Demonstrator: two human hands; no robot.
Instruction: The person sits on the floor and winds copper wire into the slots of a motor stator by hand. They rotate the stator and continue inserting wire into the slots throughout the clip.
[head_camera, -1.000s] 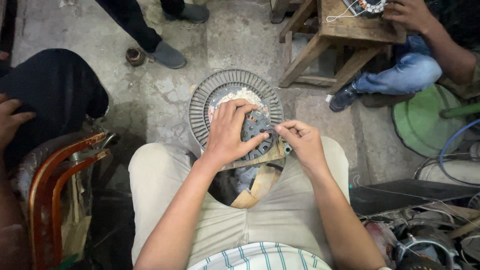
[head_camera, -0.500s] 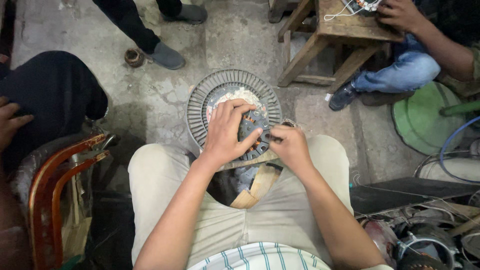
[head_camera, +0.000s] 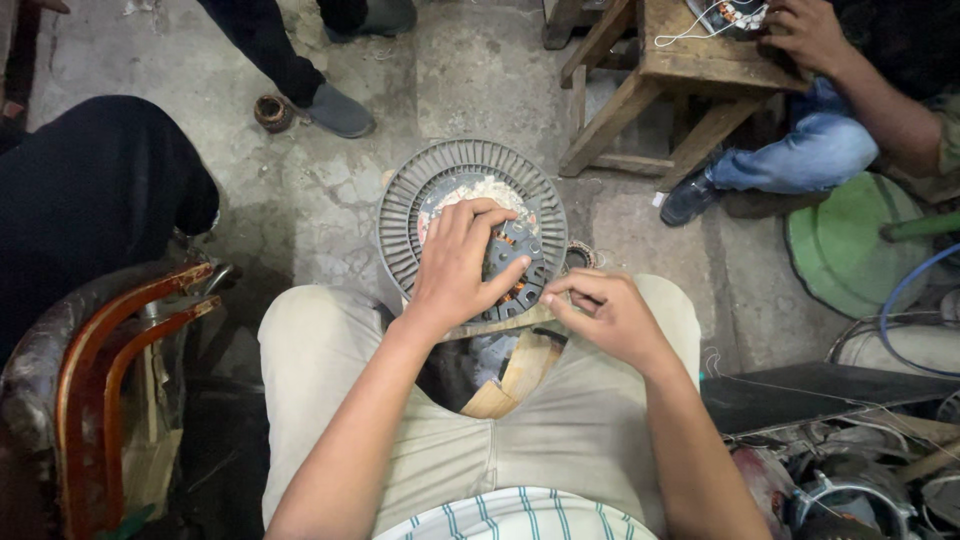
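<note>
One round grey motor housing (head_camera: 470, 225) with a ribbed rim lies between the person's knees, at the centre of the view, its lower edge on a wooden block (head_camera: 520, 375) in the lap. No package, label or sign can be seen on it; inside there is a pale, whitish area at 12 o'clock and orange copper windings near the middle.

Two own hands are at work. The left hand (head_camera: 460, 270) lies flat on the housing, fingers spread over the inner part, pressing it and not closing around anything. The right hand (head_camera: 610, 315) is at 4 o'clock of the housing, fingers pinched together at its lower rim; what is between the fingertips is too small to tell.

One wooden stool (head_camera: 690, 70) stands at 1 o'clock, and a co-worker's hand (head_camera: 805, 30) rests on its top. One green round lid (head_camera: 850, 260) lies at 3 o'clock. One red-brown chair back (head_camera: 110, 380) is at 8 o'clock. One small dark spool (head_camera: 272, 112) lies on the floor at 11 o'clock, beside one grey shoe (head_camera: 340, 110).

Compared with half a second ago, the right hand has moved slightly lower and nearer to the lap; the left hand stays on the housing.
</note>
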